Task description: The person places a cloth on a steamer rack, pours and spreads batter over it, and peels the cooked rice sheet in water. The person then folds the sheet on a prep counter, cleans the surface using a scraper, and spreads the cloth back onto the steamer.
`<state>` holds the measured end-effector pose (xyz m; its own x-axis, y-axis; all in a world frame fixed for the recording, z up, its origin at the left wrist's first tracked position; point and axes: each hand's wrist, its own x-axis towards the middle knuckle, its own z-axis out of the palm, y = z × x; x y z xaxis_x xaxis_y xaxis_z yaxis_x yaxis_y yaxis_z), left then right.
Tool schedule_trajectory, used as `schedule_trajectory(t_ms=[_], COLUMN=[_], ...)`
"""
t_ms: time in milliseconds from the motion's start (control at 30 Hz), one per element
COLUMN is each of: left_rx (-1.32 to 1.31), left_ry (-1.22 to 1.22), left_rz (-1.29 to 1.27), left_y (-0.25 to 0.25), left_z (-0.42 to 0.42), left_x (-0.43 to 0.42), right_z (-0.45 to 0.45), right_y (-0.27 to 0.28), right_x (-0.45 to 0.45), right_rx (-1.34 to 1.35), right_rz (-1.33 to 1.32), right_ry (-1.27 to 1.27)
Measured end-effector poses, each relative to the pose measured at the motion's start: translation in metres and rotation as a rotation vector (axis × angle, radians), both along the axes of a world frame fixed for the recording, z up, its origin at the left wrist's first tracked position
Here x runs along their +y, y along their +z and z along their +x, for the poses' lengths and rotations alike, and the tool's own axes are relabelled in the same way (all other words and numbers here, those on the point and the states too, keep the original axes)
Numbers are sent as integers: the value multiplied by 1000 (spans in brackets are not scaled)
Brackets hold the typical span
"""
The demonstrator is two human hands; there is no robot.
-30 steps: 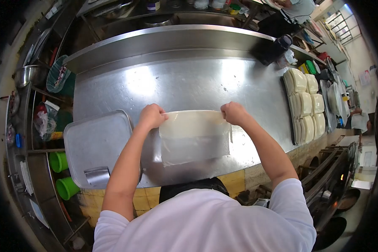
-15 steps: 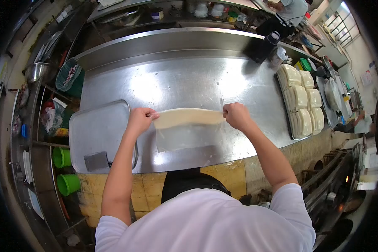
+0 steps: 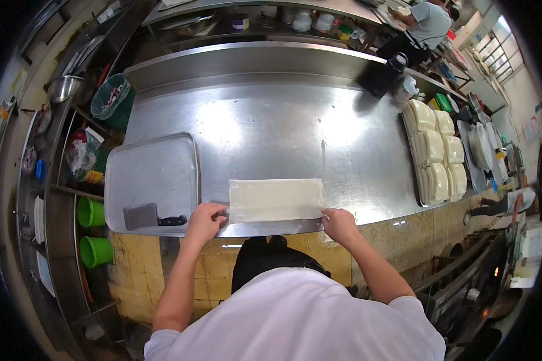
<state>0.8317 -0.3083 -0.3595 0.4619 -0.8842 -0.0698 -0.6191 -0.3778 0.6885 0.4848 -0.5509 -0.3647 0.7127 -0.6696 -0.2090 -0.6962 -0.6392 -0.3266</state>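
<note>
A pale rectangular dough sheet [image 3: 276, 200] lies flat near the front edge of the steel table [image 3: 265, 132]. At its near left corner, my left hand [image 3: 206, 222] is closed, thumb and fingers pinched against the dough. My right hand [image 3: 339, 225] pinches the near right corner in the same way. To the left of my left hand, a cleaver [image 3: 141, 216] with a black handle rests in a shallow metal tray [image 3: 153, 162].
Folded pale dough pieces fill a dark tray [image 3: 417, 174] at the table's right end. A black bottle [image 3: 382, 75] stands at the back right. Green buckets [image 3: 96, 251] and a lined bin [image 3: 111, 99] are at the left. A co-worker [image 3: 429, 27] stands beyond the table.
Both hands have moved toward me and down. The dough's edge, held up before, has come down toward the near side, and the sheet now lies flat on the table.
</note>
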Motion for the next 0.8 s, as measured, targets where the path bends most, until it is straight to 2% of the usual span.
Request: schedule_trajectory(t_ms=[100,200,267,333,467,600,700,800], left_rx=[-6,-64,-62,49,102,-2,-31,-25], left_ry=[158,230,260,318,397,356,296,208], left_rz=[-32,-93,-157,-100,-98,-117,-53,67], left_y=[-4,-5,-15,-20,-23,-37,-42,-42], left_z=[1,11,15,16,14,15,8,6], left_x=[6,-3,-11,-22,-42,-55,-62,-67], right_z=[21,73,120,164,238,270,275,262], right_y=[7,12,20,11,-9,-32,-34,-27], right_x=[-5,-13,-11,-6,16,29,25,21], right_rx=[-42,-223,-224,-272,-156,-69,9,-171], right_rz=[11,24,58,99,170,9,74,73], right_ry=[-60,-35,19,119,229,328,392,448])
